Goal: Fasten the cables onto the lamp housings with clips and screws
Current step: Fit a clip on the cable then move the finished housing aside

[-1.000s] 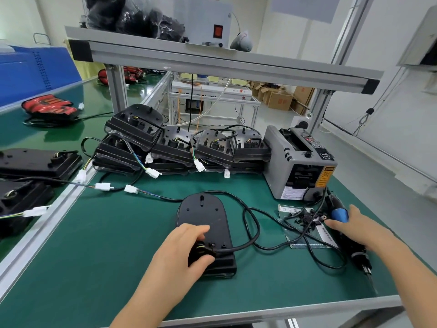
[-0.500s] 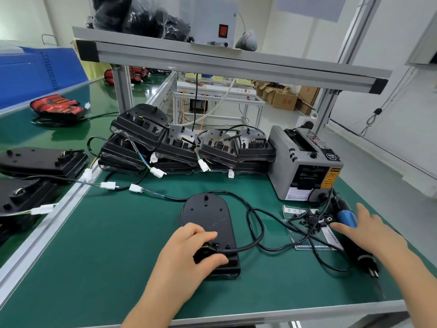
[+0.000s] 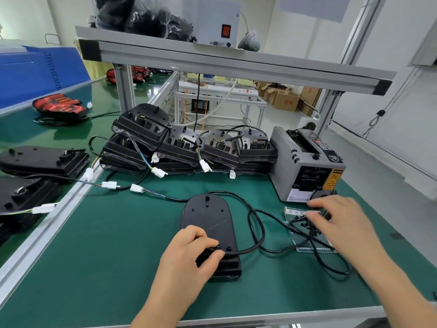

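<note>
While the head camera looks down on the green counter [image 3: 106, 245], the lamp housing [image 3: 208, 221] lies flat at centre, rounded end toward 12 o'clock. On its 6 o'clock end rests the left hand [image 3: 189, 254]; grip narrow, thumb and forefinger pinching the cable [image 3: 246, 251] where it leaves the housing. At 3 o'clock the right hand [image 3: 340, 223], blurred, is over loose black clips [image 3: 305, 226]; grip wide, fingers spread, contact not resolvable. Grey tape dispenser [image 3: 305, 162] at 1 o'clock.

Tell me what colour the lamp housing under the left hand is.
Black. The lamp housing shows best in the head view, the only view here.
</note>
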